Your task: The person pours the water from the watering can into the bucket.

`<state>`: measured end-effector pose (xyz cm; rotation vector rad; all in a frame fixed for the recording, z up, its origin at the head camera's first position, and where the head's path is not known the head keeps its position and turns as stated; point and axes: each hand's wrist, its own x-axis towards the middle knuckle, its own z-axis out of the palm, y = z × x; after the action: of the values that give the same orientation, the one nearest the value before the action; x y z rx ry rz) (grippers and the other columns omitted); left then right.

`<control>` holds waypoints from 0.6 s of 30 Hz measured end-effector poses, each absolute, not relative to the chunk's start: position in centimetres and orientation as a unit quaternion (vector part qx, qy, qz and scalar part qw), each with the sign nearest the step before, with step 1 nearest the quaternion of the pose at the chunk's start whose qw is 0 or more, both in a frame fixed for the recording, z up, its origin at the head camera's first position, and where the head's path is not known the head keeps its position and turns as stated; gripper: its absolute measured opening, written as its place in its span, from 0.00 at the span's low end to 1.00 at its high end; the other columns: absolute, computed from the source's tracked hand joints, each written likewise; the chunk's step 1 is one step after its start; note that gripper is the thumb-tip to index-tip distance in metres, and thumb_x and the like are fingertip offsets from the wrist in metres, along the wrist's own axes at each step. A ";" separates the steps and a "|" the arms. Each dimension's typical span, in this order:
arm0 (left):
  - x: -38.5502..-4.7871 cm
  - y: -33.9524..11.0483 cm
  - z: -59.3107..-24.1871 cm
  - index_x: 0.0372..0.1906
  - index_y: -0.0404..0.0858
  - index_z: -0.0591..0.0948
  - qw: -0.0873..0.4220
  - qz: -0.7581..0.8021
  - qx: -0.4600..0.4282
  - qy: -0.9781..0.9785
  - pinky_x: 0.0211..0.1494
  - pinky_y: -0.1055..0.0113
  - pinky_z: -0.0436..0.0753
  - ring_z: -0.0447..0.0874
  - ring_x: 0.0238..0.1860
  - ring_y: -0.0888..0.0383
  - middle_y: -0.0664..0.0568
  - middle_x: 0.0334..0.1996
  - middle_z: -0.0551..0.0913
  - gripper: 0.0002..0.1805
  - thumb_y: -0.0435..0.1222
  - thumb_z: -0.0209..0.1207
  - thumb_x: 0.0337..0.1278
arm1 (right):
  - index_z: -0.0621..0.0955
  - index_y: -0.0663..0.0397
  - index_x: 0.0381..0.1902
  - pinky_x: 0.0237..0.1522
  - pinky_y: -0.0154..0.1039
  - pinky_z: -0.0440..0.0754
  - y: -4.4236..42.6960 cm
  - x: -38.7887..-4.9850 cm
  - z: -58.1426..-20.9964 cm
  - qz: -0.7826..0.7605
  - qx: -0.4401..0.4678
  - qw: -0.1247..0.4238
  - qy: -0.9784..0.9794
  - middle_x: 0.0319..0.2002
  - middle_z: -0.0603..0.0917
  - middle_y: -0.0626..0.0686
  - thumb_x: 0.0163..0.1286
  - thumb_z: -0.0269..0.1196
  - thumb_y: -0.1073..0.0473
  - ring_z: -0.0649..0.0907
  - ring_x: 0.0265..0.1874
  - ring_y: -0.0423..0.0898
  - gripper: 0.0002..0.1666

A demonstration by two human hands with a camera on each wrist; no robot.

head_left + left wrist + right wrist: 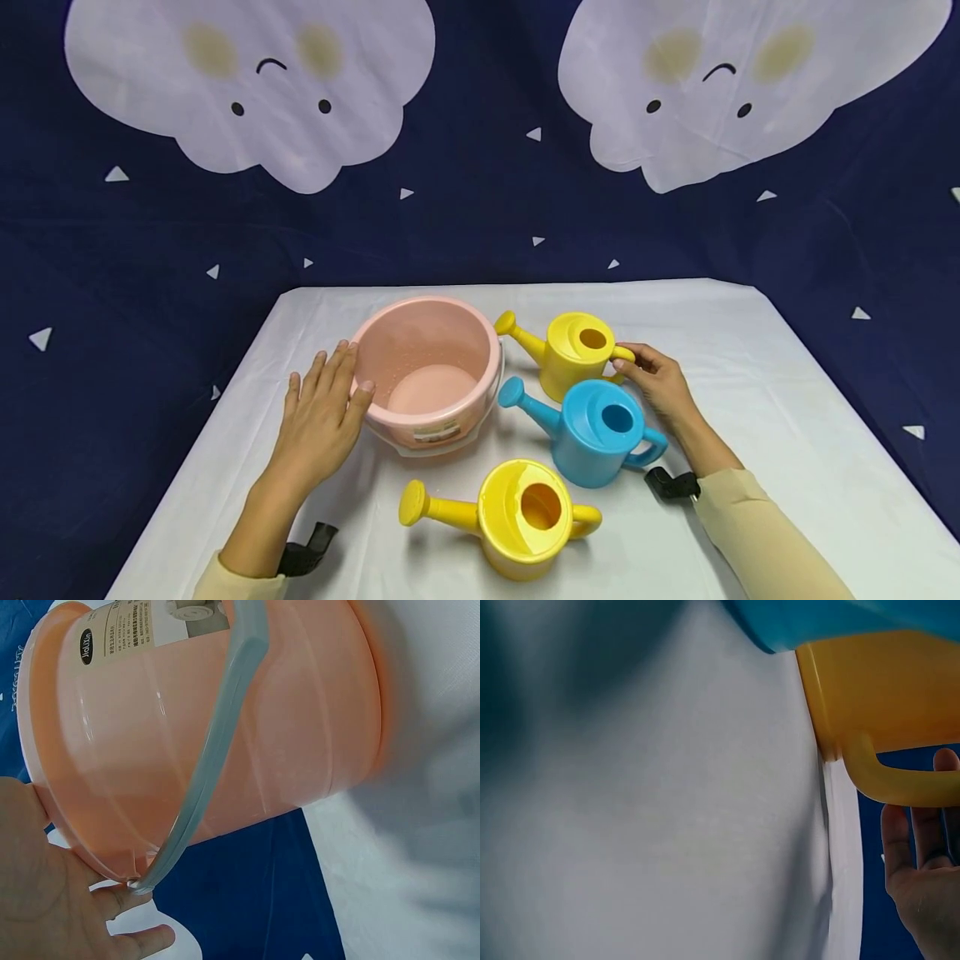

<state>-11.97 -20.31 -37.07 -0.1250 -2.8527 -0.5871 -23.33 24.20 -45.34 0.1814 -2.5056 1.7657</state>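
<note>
A pink bucket (pixel 427 340) stands upright on the white-covered table. My left hand (pixel 318 417) rests against its left rim with the fingers straight; the left wrist view shows the grey bail handle (pixel 214 742) hanging down the bucket's side. To the bucket's right is the far yellow watering can (pixel 573 362), upright, its spout towards the bucket. My right hand (pixel 663 385) pinches its handle (pixel 900 786) between thumb and fingers. Just in front stands a blue watering can (pixel 592 437). Nearest the camera is another yellow watering can (pixel 517 533), apart from both hands.
The white cloth (pixel 750 367) covers the table, whose far edge meets a dark blue backdrop (pixel 480 225) with clouds and small triangles. A black wrist device (pixel 307 550) sits by the left wrist, and a similar black device (pixel 671 485) by the right.
</note>
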 end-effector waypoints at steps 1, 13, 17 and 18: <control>-12.0 -20.3 -37.1 0.75 0.43 0.50 0.113 -0.200 -0.042 -0.972 0.72 0.35 0.38 0.42 0.75 0.39 0.45 0.75 0.51 0.34 0.55 0.33 0.72 | 0.77 0.59 0.56 0.45 0.19 0.75 24.2 -23.3 -45.3 0.579 0.060 0.034 -0.812 0.40 0.80 0.28 0.65 0.62 0.49 0.77 0.44 0.29 0.27; -11.9 -20.3 -37.0 0.75 0.44 0.50 0.112 -0.201 -0.042 -0.972 0.72 0.35 0.38 0.42 0.75 0.39 0.45 0.75 0.51 0.34 0.55 0.33 0.72 | 0.79 0.57 0.52 0.41 0.26 0.81 23.8 -23.5 -45.6 0.620 0.067 0.020 -0.782 0.38 0.83 0.34 0.64 0.63 0.51 0.81 0.39 0.32 0.23; -11.9 -20.3 -37.0 0.75 0.44 0.49 0.112 -0.201 -0.042 -0.972 0.72 0.35 0.37 0.42 0.76 0.39 0.45 0.75 0.51 0.34 0.55 0.33 0.72 | 0.80 0.57 0.52 0.41 0.26 0.81 23.8 -23.5 -45.8 0.631 0.072 0.025 -0.772 0.37 0.83 0.34 0.65 0.63 0.52 0.81 0.38 0.33 0.21; -11.9 -20.3 -37.1 0.75 0.44 0.49 0.112 -0.201 -0.042 -0.972 0.72 0.36 0.37 0.42 0.76 0.39 0.45 0.75 0.51 0.34 0.55 0.33 0.72 | 0.80 0.56 0.52 0.41 0.26 0.81 23.8 -23.5 -45.9 0.633 0.074 0.025 -0.770 0.37 0.84 0.34 0.65 0.62 0.52 0.81 0.38 0.33 0.20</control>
<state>-11.89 -20.30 -37.05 -0.1246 -2.8530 -0.5907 -23.47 23.83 -45.89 0.2277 -2.3828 1.9570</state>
